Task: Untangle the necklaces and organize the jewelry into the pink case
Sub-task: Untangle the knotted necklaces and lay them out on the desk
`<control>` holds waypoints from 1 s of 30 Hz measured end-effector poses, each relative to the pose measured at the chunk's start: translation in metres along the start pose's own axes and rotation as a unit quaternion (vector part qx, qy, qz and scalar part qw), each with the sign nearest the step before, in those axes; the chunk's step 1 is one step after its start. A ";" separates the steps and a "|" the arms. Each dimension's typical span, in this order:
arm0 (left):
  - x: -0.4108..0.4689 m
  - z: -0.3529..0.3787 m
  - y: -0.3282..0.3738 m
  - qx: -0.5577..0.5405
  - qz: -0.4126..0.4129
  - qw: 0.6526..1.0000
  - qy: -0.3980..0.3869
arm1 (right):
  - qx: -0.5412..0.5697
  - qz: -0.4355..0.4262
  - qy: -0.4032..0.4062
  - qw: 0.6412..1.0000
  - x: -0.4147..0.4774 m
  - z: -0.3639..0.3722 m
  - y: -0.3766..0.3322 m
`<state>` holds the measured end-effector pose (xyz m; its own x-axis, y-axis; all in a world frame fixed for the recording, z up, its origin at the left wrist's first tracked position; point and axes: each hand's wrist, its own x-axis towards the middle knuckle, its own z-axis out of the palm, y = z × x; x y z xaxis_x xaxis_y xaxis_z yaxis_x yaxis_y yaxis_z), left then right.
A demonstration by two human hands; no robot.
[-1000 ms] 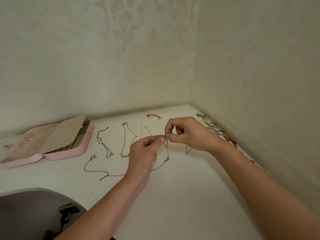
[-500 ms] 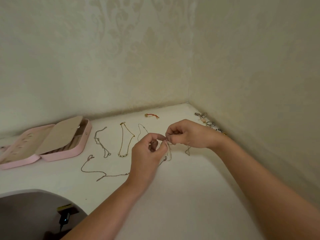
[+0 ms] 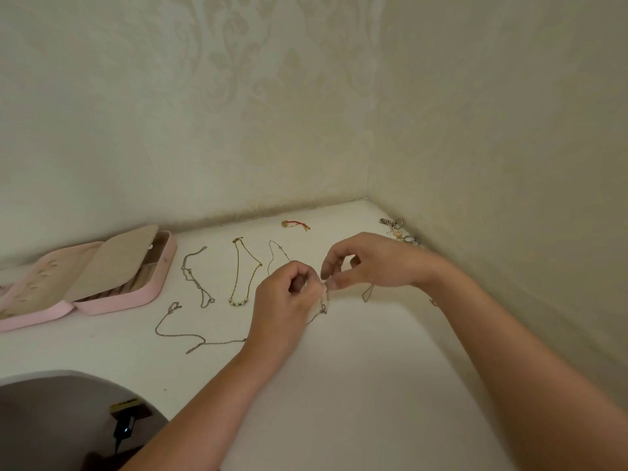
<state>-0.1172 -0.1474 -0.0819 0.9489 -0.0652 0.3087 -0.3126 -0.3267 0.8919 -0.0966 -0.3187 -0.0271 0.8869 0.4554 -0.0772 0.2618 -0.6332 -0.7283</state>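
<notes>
I see the left grip (image 3: 285, 294) and right grip (image 3: 370, 263) meeting mid-surface (image 3: 339, 385), both clamped by the fingertips on the tangled necklace (image 3: 320, 312), whose loops hang down to the surface. A long chain (image 3: 176, 332) runs left from behind the left wrist. Silver chain (image 3: 195, 280), gold necklace (image 3: 245, 270) and thin chain (image 3: 277, 248) are laid out farther back. Pink case (image 3: 149, 291) lies open, far left. Red bracelet (image 3: 295, 225) sits by the far wall, rings (image 3: 397, 229) in the right corner.

The open pink hinged jewellery case (image 3: 136, 297) is cut off by the frame's edge at 9 o'clock. The thin silver chain necklace (image 3: 190, 335) is hidden midway behind the left hand (image 3: 285, 300). At 2 o'clock, the small heap of metal rings (image 3: 396, 229) is partly covered by the right hand (image 3: 373, 263) and cannot be told apart.
</notes>
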 end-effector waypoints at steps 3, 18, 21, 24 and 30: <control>0.001 -0.001 0.005 -0.071 -0.036 0.996 -0.047 | 0.040 -0.024 0.000 0.999 -0.004 -0.010 0.001; 0.007 -0.005 0.006 -0.224 -0.139 0.964 0.036 | 0.084 -0.038 0.021 0.996 -0.004 -0.009 -0.002; 0.007 -0.004 0.007 -0.261 -0.142 0.955 -0.017 | 0.070 -0.028 0.052 0.996 -0.004 -0.013 0.000; 0.006 -0.002 0.010 -0.303 -0.148 0.939 -0.065 | 0.082 -0.046 0.064 0.994 -0.005 -0.013 -0.001; 0.007 -0.005 0.009 -0.314 -0.159 0.934 -0.060 | 0.124 -0.090 0.107 0.982 -0.002 -0.005 -0.003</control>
<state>-0.1141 -0.1466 -0.0701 0.9842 -0.1769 -0.0100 0.0578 0.2673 0.9619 -0.0966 -0.3209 -0.0210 0.9017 0.3872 0.1927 0.3434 -0.3704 -0.8631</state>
